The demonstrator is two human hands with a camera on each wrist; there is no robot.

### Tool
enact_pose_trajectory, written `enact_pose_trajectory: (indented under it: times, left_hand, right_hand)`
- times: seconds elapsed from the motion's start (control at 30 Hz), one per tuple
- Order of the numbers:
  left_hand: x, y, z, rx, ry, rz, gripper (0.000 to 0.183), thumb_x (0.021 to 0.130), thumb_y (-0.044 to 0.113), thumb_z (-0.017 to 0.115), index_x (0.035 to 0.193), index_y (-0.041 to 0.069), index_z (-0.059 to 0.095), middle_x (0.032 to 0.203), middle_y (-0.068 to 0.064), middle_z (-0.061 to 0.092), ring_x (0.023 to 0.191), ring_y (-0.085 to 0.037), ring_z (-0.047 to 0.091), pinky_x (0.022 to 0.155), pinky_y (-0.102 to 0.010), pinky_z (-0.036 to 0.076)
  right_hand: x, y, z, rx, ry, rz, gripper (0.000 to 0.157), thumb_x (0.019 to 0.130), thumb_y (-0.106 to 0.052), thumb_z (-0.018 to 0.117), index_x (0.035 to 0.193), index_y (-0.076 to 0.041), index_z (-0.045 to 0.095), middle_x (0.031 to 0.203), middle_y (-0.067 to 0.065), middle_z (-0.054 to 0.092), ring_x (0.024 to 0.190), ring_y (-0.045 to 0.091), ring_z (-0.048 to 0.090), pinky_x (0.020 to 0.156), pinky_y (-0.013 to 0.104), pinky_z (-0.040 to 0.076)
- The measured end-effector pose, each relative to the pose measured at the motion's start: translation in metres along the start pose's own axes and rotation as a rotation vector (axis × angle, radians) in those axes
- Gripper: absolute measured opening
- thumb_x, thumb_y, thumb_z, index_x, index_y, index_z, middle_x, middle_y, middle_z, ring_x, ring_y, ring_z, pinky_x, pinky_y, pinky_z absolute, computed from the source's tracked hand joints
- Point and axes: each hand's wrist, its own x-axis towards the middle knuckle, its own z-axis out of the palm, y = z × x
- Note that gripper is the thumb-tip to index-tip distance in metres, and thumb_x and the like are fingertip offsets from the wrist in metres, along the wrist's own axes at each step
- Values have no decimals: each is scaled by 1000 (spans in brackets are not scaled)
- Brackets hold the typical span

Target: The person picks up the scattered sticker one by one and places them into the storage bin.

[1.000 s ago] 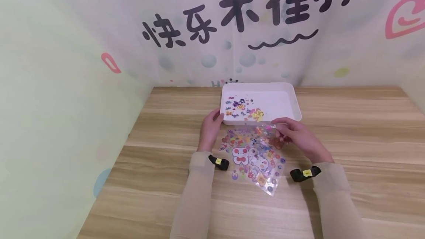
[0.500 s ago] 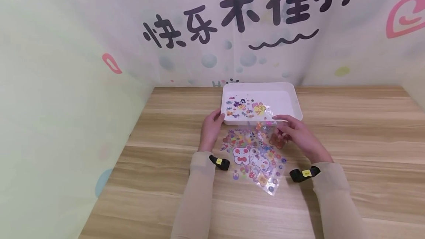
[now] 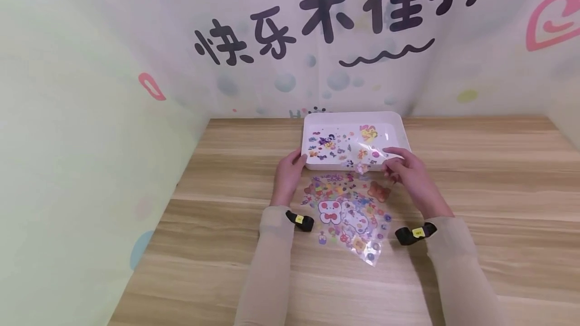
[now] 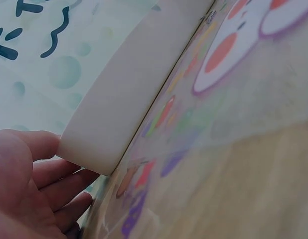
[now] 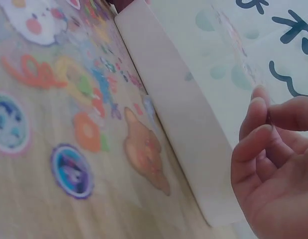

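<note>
My left hand (image 3: 288,177) holds the front left corner of a white tray (image 3: 403,132), thumb at the rim and fingers against the outer wall, as the left wrist view shows. Over the tray's front right part, my right hand (image 3: 410,175) pinches the edge of a clear sticker sheet (image 3: 368,135) between thumb and fingers. That sheet looks thin and edge-on in the right wrist view, rising from the fingertips. Small colourful stickers (image 3: 323,142) lie scattered in the tray's left half.
On the wooden table (image 3: 217,255), in front of the tray, lie overlapping clear sticker sheets (image 3: 330,213) with cartoon figures. A brown sticker (image 5: 144,149) lies near the tray's front wall. A printed cloth (image 3: 267,39) hangs behind the table.
My right hand has moved slightly up and right, bringing the pinched sticker sheet off the sheets on the table and over the tray. The left hand stays at the tray's corner.
</note>
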Motion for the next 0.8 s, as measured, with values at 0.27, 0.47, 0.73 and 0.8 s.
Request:
enact_pose_trajectory:
  times: [0.27,0.47,0.73,0.8]
  left_hand:
    - [2,-3,-1,17,19,31,45,88,44,49,128,24,49,128,6,49,121,-13,40,100,-32,33]
    - [3,-3,0,15,27,29,43,88,43,49,128,25,49,127,7,50,120,-12,41,98,-31,34]
    - [2,-2,1,-4,31,10,40,88,43,49,125,27,51,127,7,50,120,-13,41,97,-32,36]
    - [1,-2,1,-1,32,8,41,88,43,50,125,27,50,126,8,50,119,-12,41,97,-31,36]
  right_hand:
    - [7,-10,2,-30,44,-4,40,93,-32,45,128,-13,41,99,14,55,88,23,50,82,39,46]
    - [13,-15,5,-11,70,-3,40,93,-33,44,128,-13,41,102,15,54,90,23,51,87,39,44]
    - [25,-22,10,-58,113,-13,42,92,-35,46,127,-13,42,103,14,56,91,25,51,90,42,42]
    - [29,-24,11,-71,111,-9,43,92,-36,46,128,-13,42,103,14,56,92,25,51,90,43,41]
